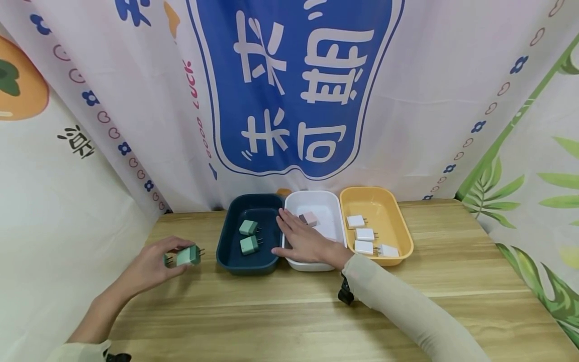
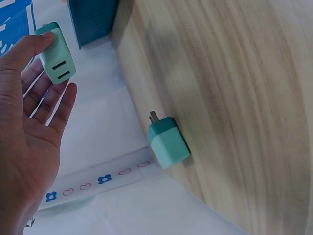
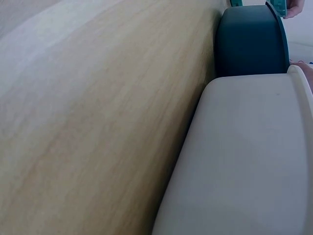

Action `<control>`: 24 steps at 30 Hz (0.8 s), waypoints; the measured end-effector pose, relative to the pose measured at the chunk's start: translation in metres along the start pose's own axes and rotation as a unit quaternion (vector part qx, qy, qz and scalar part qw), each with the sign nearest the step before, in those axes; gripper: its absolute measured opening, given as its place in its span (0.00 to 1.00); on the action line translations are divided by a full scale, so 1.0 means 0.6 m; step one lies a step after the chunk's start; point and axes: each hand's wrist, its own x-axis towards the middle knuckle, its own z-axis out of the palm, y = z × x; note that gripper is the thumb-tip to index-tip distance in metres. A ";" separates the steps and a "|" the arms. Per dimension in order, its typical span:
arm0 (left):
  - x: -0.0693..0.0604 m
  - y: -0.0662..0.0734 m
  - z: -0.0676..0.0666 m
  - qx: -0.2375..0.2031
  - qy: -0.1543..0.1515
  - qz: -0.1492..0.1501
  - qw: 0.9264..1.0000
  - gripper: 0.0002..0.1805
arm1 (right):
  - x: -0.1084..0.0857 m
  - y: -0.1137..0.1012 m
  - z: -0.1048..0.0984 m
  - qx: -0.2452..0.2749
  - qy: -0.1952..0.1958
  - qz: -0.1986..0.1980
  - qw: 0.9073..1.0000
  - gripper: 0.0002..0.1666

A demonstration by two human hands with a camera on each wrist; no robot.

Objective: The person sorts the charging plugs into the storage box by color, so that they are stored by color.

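Observation:
A green two-prong wall charger [image 1: 187,255] is pinched between the thumb and fingers of my left hand [image 1: 151,264], left of the dark blue bin. In the left wrist view the held charger [image 2: 57,56] shows two slots on one end. A second green charger [image 2: 167,142] lies on the table beside that hand, mostly covered by it in the head view. My right hand [image 1: 305,241], fingers extended, lies over the white bin [image 1: 312,197] with fingertips at the rim shared with the dark blue bin [image 1: 253,267]. Under it a pink charger [image 1: 309,218] is partly hidden.
Two green chargers [image 1: 249,245] sit in the dark blue bin. On the right, a yellow bin [image 1: 400,221] holds several white chargers [image 1: 364,234]. All three bins stand side by side on the wooden table [image 1: 271,311], with a printed curtain [image 1: 407,125] behind.

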 end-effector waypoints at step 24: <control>0.061 0.064 0.004 -0.005 -0.019 0.025 0.999 0.27 | 0.000 0.000 -0.002 0.003 -0.003 0.001 1.000 0.58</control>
